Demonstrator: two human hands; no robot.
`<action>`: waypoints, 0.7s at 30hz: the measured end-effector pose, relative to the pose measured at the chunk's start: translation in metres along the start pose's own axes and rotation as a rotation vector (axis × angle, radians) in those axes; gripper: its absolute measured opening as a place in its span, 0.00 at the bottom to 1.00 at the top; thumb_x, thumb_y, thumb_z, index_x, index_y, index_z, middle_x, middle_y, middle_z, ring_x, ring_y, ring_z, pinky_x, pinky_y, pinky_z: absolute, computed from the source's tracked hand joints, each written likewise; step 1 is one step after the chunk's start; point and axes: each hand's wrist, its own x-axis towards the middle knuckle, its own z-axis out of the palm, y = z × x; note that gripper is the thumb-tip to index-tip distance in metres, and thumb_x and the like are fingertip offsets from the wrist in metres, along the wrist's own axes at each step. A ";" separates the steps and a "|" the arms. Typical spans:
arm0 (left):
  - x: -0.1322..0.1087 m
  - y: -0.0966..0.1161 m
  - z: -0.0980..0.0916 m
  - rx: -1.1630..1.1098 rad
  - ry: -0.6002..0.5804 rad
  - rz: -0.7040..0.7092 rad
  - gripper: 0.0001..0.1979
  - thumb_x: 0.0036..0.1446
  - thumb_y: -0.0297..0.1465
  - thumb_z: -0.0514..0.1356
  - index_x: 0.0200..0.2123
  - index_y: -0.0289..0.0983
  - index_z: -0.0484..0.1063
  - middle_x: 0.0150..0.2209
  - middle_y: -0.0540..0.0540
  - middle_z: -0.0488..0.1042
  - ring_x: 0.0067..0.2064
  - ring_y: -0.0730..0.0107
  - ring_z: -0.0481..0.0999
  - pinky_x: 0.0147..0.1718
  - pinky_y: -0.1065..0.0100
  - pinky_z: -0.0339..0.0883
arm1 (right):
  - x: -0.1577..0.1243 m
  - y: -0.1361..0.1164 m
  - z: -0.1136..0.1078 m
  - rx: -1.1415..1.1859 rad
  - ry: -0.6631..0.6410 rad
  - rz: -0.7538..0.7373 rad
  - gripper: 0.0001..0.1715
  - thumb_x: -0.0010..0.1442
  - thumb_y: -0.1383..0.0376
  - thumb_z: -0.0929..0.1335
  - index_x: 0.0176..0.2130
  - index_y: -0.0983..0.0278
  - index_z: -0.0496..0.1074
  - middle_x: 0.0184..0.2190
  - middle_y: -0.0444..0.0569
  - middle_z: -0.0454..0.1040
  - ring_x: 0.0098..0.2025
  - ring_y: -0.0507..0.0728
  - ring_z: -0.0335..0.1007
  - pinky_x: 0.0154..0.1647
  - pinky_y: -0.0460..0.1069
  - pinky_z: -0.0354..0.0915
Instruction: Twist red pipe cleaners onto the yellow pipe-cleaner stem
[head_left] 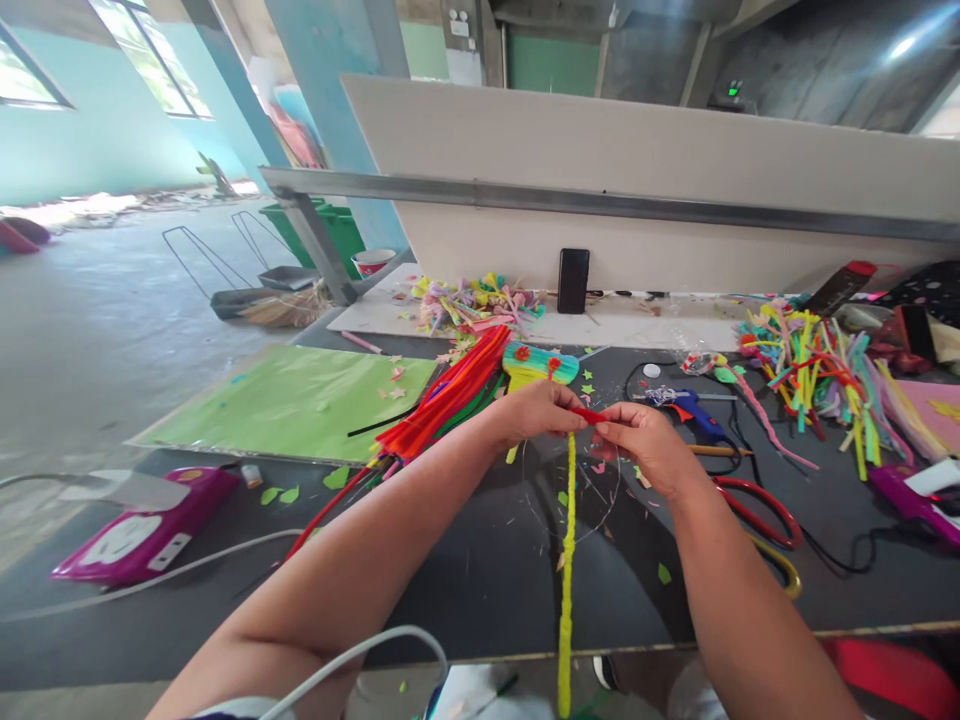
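Note:
My left hand and my right hand meet over the dark table, fingertips pinched on a short red pipe cleaner. A long twisted yellow pipe cleaner hangs from my fingers past the table's front edge. How it joins the red piece is hidden. A thin wire loop curves below my hands. Just beyond them lies a yellow and turquoise fuzzy piece with red flower shapes. A bundle of red pipe cleaners rests beside my left forearm.
To the right are a blue glue gun, a pencil, red-handled scissors and mixed pipe-cleaner scraps. A phone leans on the back board. Left lie a green sheet and a purple power strip with cables.

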 end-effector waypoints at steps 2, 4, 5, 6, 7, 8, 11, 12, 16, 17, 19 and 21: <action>0.000 0.001 -0.003 -0.056 -0.070 -0.024 0.11 0.44 0.33 0.61 0.31 0.32 0.74 0.22 0.51 0.68 0.24 0.79 0.65 0.25 0.74 0.59 | 0.001 0.000 -0.004 -0.013 -0.006 0.011 0.15 0.44 0.60 0.74 0.32 0.64 0.73 0.25 0.45 0.76 0.24 0.52 0.71 0.29 0.48 0.67; 0.000 0.002 -0.007 -0.095 -0.115 -0.054 0.12 0.46 0.33 0.62 0.33 0.32 0.74 0.24 0.50 0.70 0.25 0.78 0.67 0.26 0.74 0.61 | 0.000 -0.001 -0.006 -0.019 -0.010 0.036 0.14 0.44 0.60 0.74 0.31 0.64 0.72 0.25 0.45 0.75 0.23 0.52 0.71 0.29 0.48 0.68; 0.000 0.002 -0.008 -0.120 -0.127 -0.065 0.13 0.46 0.34 0.62 0.34 0.32 0.74 0.24 0.50 0.71 0.25 0.77 0.68 0.26 0.74 0.62 | 0.000 -0.002 -0.007 -0.024 -0.014 0.049 0.13 0.45 0.60 0.74 0.30 0.64 0.72 0.24 0.44 0.75 0.23 0.52 0.70 0.29 0.49 0.68; 0.000 0.002 -0.009 -0.147 -0.135 -0.074 0.14 0.47 0.35 0.62 0.36 0.32 0.73 0.25 0.49 0.71 0.25 0.77 0.69 0.26 0.74 0.62 | -0.001 -0.003 -0.007 -0.033 -0.022 0.060 0.13 0.45 0.59 0.74 0.29 0.64 0.71 0.23 0.44 0.75 0.23 0.52 0.70 0.28 0.49 0.68; 0.000 0.003 -0.009 -0.174 -0.138 -0.081 0.15 0.47 0.36 0.62 0.37 0.32 0.73 0.26 0.48 0.72 0.26 0.77 0.69 0.26 0.73 0.63 | -0.001 -0.004 -0.007 -0.042 -0.028 0.067 0.13 0.46 0.58 0.73 0.28 0.64 0.71 0.22 0.44 0.75 0.23 0.52 0.70 0.28 0.48 0.68; -0.001 0.003 -0.009 -0.197 -0.141 -0.088 0.16 0.48 0.37 0.62 0.37 0.32 0.73 0.27 0.48 0.73 0.26 0.77 0.69 0.27 0.73 0.63 | -0.002 -0.006 -0.007 -0.051 -0.034 0.070 0.13 0.46 0.58 0.73 0.27 0.64 0.71 0.22 0.45 0.74 0.23 0.52 0.70 0.27 0.48 0.67; -0.002 0.004 -0.009 -0.239 -0.130 -0.103 0.18 0.47 0.40 0.63 0.36 0.32 0.73 0.27 0.47 0.72 0.26 0.77 0.69 0.26 0.73 0.63 | -0.004 -0.008 -0.006 -0.057 -0.046 0.065 0.13 0.47 0.57 0.72 0.26 0.64 0.71 0.22 0.45 0.74 0.23 0.52 0.70 0.26 0.47 0.67; -0.002 0.005 -0.008 -0.246 -0.122 -0.104 0.18 0.47 0.41 0.63 0.35 0.31 0.73 0.27 0.48 0.72 0.26 0.77 0.69 0.26 0.73 0.63 | -0.004 -0.008 -0.006 -0.053 -0.047 0.062 0.13 0.47 0.57 0.72 0.26 0.64 0.71 0.22 0.45 0.74 0.23 0.52 0.69 0.25 0.47 0.66; -0.003 0.005 -0.008 -0.248 -0.155 -0.072 0.18 0.47 0.42 0.63 0.34 0.31 0.73 0.27 0.48 0.71 0.25 0.77 0.68 0.25 0.73 0.61 | -0.002 -0.007 -0.006 -0.044 -0.052 0.039 0.13 0.48 0.57 0.72 0.25 0.64 0.71 0.22 0.44 0.73 0.22 0.52 0.69 0.24 0.47 0.65; -0.003 0.005 -0.008 -0.244 -0.168 -0.064 0.19 0.47 0.42 0.63 0.34 0.31 0.73 0.27 0.48 0.71 0.25 0.77 0.68 0.25 0.73 0.61 | -0.002 -0.006 -0.006 -0.045 -0.053 0.036 0.14 0.48 0.57 0.72 0.25 0.64 0.71 0.21 0.44 0.73 0.22 0.52 0.69 0.24 0.47 0.66; -0.003 0.003 -0.007 -0.244 -0.161 -0.058 0.20 0.48 0.44 0.62 0.35 0.31 0.72 0.28 0.47 0.71 0.26 0.77 0.68 0.24 0.73 0.60 | -0.001 -0.004 -0.005 -0.043 -0.047 0.034 0.14 0.48 0.56 0.72 0.26 0.64 0.71 0.22 0.44 0.73 0.22 0.52 0.69 0.25 0.47 0.66; -0.003 0.003 -0.003 -0.268 -0.116 -0.066 0.23 0.50 0.48 0.59 0.36 0.32 0.71 0.28 0.47 0.71 0.26 0.76 0.68 0.24 0.73 0.61 | 0.000 -0.002 -0.002 -0.026 -0.032 0.028 0.15 0.48 0.55 0.72 0.29 0.63 0.71 0.24 0.44 0.73 0.22 0.51 0.67 0.26 0.48 0.67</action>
